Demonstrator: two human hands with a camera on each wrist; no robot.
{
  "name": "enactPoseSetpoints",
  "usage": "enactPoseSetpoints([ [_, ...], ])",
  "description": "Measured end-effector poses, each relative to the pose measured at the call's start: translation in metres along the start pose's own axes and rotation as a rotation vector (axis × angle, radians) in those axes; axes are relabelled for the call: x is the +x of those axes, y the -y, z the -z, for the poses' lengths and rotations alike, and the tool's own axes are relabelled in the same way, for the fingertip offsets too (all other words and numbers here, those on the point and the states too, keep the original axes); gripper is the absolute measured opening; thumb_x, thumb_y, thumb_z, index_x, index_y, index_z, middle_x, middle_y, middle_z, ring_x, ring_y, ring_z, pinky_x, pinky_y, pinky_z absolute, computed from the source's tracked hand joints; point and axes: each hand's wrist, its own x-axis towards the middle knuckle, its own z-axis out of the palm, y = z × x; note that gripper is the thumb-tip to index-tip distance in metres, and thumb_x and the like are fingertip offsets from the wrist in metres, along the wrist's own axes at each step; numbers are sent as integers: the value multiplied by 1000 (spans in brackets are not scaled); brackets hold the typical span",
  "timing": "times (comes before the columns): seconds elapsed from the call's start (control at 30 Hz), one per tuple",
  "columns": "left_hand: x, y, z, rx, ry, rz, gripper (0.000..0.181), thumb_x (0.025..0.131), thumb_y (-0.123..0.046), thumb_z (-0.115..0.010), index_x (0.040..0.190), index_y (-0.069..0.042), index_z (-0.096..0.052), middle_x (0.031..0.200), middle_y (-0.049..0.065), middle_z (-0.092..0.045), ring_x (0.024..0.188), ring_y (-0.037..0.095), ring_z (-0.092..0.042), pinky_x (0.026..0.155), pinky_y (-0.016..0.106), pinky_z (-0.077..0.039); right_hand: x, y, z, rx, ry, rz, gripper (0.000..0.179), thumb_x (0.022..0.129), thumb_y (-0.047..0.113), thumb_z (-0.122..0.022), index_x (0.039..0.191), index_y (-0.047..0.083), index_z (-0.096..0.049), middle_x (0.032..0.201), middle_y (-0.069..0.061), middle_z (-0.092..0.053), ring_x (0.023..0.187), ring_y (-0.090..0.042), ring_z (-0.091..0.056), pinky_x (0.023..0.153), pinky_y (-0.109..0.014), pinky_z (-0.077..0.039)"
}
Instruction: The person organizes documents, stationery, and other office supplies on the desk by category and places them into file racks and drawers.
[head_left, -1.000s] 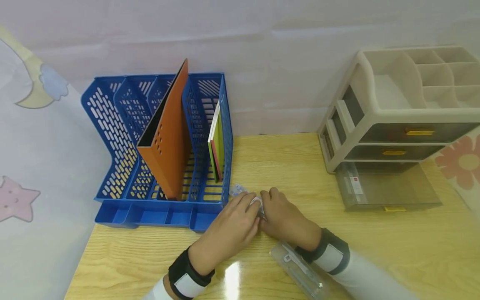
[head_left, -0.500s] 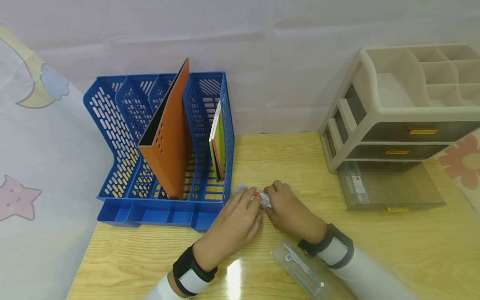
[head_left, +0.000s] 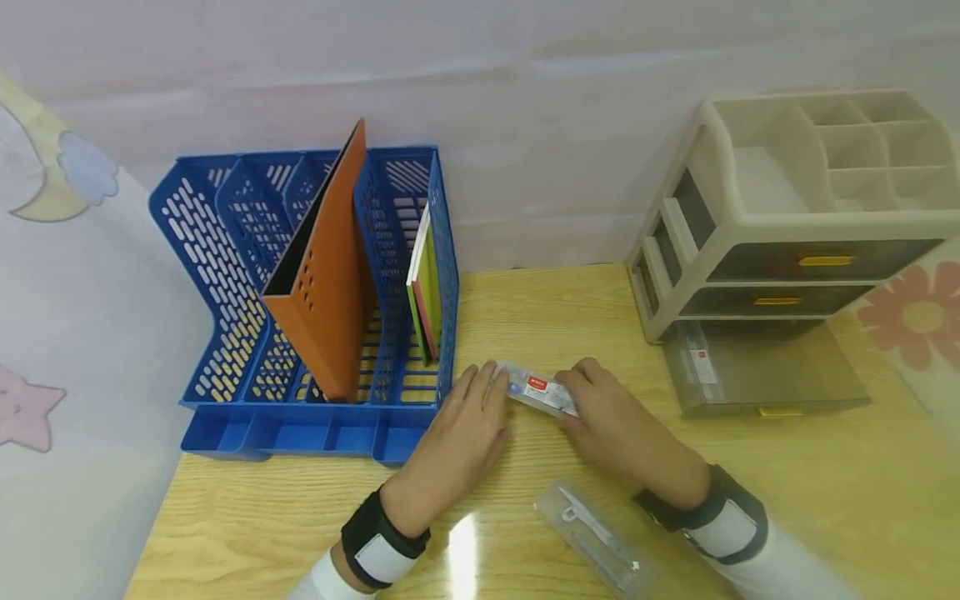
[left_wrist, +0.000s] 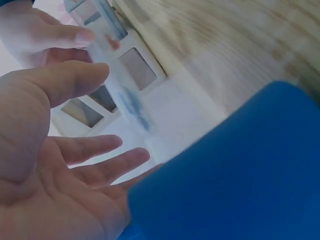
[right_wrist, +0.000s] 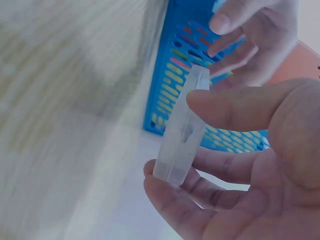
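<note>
My right hand [head_left: 622, 425] pinches one end of a small clear plastic case [head_left: 542, 392] with a red-and-white label, between thumb and fingers. In the right wrist view the case [right_wrist: 181, 135] looks frosted and is seen edge-on. My left hand [head_left: 461, 433] is beside its other end, in front of the blue file rack [head_left: 300, 407]. In the left wrist view this hand [left_wrist: 55, 150] has its fingers spread with nothing gripped; the blurred case lies past the thumb. A longer clear box [head_left: 592, 537] with a white tool inside lies on the table below the hands.
An orange binder [head_left: 330, 308] and thin booklets [head_left: 423, 292] stand in the rack. At the right is a cream organizer [head_left: 750, 192]; its bottom drawer [head_left: 780, 367] is pulled out and holds a labelled item [head_left: 703, 367]. Wooden table [head_left: 540, 317] lies between them.
The right hand has moved rightward with the small case, showing more of its label. The left hand has let go of it, and the gap between the hands has widened.
</note>
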Motion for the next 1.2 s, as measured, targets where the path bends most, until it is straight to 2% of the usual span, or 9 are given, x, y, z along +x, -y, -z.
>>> enactPoseSetpoints([
  [0.17,3,0,-1,13,-35,-6,79,82,-27,-75,144,4,-39,144,28,-44,131,45,-41,108,53,-40,-11,-5,15,-30,-36,14,50,78,8,-78,122,-5,-59,107,-17,-57,91,-24,-58,74,-39,-58],
  [0.37,7,-2,-3,36,-27,-15,79,85,-37,-71,146,2,-37,146,26,-43,132,44,-40,106,55,-41,-23,-8,28,-63,-121,64,53,75,8,-81,121,-7,-60,106,-19,-58,90,-27,-59,70,-41,-58],
  [0.5,11,-4,-3,44,-24,-25,80,86,-39,-70,146,1,-36,146,25,-44,131,43,-41,106,55,-42,-31,-10,36,-83,-169,58,55,72,9,-82,120,-6,-60,106,-20,-58,90,-28,-59,68,-42,-59],
  [0.6,14,-5,-4,11,-34,-42,81,87,-39,-69,147,2,-34,146,25,-44,131,42,-42,107,52,-42,-34,-12,40,-90,-197,67,56,70,9,-84,119,-7,-61,105,-21,-59,88,-28,-60,66,-42,-59],
  [0.7,19,-7,-6,-91,-68,-60,81,89,-36,-67,149,3,-30,147,26,-42,134,38,-40,110,48,-39,-37,-14,44,-76,-214,76,56,69,10,-84,117,-7,-61,103,-20,-60,86,-27,-60,65,-41,-59],
  [0.87,33,-12,-7,-335,-147,-47,85,90,-30,-67,153,-1,-17,153,22,-35,142,26,-30,115,40,-33,-41,-15,51,-2,-194,1,57,72,14,-83,122,-2,-61,107,-18,-60,85,-27,-60,63,-43,-59],
  [0.97,41,-15,-5,-461,-196,-49,85,90,-26,-66,155,-5,-15,153,19,-35,142,20,-28,116,37,-31,-40,-15,58,36,-193,-7,57,73,14,-82,124,0,-60,109,-17,-60,84,-26,-60,61,-41,-58],
  [1.1,53,-16,-1,-573,-268,-81,76,91,-21,-66,152,-6,-25,152,16,-37,141,20,-32,115,36,-33,-38,-14,64,66,-199,33,56,74,11,-81,125,0,-60,112,-16,-61,88,-27,-61,63,-42,-59],
  [1.2,60,-14,2,-672,-318,-70,67,88,-16,-70,146,-7,-38,149,13,-42,136,21,-39,109,37,-42,-36,-14,69,91,-179,41,54,76,11,-80,126,2,-60,113,-15,-62,92,-28,-62,68,-46,-59],
])
